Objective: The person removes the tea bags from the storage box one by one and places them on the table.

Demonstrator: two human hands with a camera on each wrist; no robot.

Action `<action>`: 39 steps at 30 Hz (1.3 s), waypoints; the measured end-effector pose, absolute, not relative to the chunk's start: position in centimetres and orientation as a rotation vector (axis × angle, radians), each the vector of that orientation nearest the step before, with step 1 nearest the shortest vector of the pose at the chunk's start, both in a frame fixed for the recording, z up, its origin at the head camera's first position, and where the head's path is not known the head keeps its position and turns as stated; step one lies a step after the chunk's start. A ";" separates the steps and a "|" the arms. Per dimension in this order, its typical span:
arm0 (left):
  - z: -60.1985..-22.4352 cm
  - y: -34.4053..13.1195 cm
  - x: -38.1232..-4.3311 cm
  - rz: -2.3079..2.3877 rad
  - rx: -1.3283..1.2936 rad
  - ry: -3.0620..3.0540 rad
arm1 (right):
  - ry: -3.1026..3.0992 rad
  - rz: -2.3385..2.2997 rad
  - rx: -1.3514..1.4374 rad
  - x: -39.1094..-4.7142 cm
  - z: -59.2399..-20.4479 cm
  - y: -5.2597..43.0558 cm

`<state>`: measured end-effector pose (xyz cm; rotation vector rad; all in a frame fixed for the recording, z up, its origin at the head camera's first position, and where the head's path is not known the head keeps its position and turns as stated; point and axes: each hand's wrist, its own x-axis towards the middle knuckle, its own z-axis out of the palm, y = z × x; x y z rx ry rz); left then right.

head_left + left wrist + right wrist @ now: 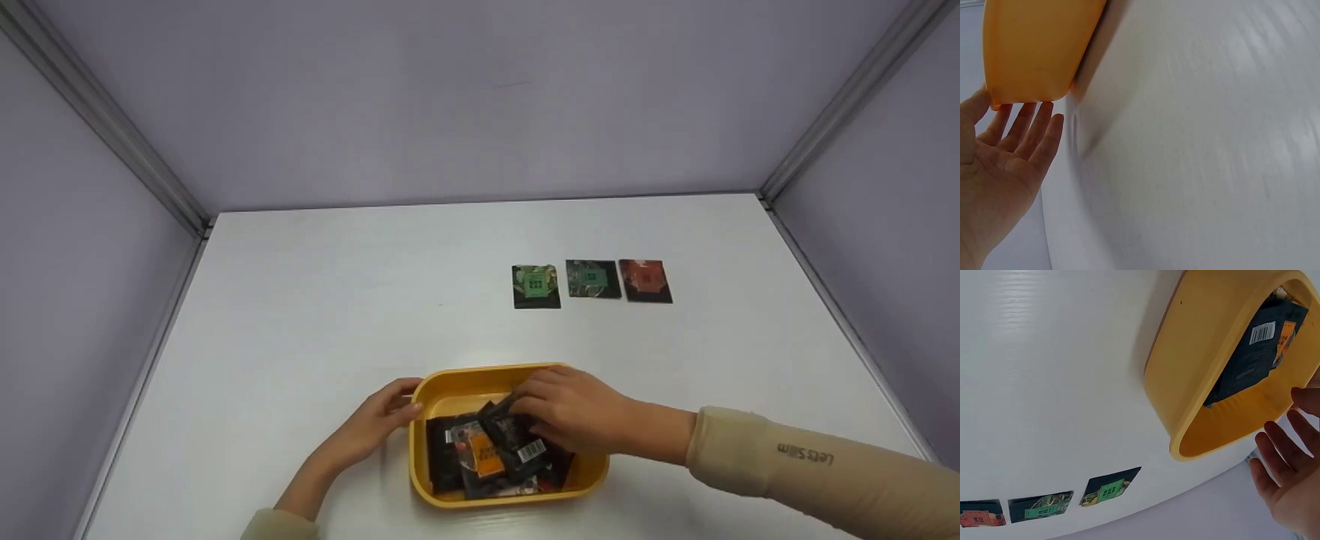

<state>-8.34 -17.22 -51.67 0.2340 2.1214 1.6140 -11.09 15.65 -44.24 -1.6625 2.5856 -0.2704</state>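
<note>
A yellow plastic tub stands near the front of the table. Inside lie several black packets; an orange label and a barcode show on them. At the tub's left end is my left hand, its straight fingers touching the outer wall and its thumb by the rim. My right hand reaches in over the tub from the right, above a tilted black packet with a barcode. Seen from the right wrist, its fingers are spread beside the rim, with nothing visible between them. The head view partly hides its fingertips.
Farther back on the white table lie three flat packets in a row: one with a bright green label, one with a dark green label and one with a red label. Pale walls surround the table.
</note>
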 end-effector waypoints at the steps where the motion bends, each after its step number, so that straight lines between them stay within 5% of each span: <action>1: -51.7 -17.2 -8.3 1.616 0.236 2.121 | 2.571 -0.244 -1.685 -10.9 -44.4 15.5; 11: -52.0 -17.5 -8.3 1.641 0.277 2.102 | 2.477 -0.054 -1.943 -9.5 -45.6 14.6; 39: -51.9 -17.3 -8.4 1.623 0.272 2.118 | 2.363 0.435 -1.920 -8.6 -46.4 13.9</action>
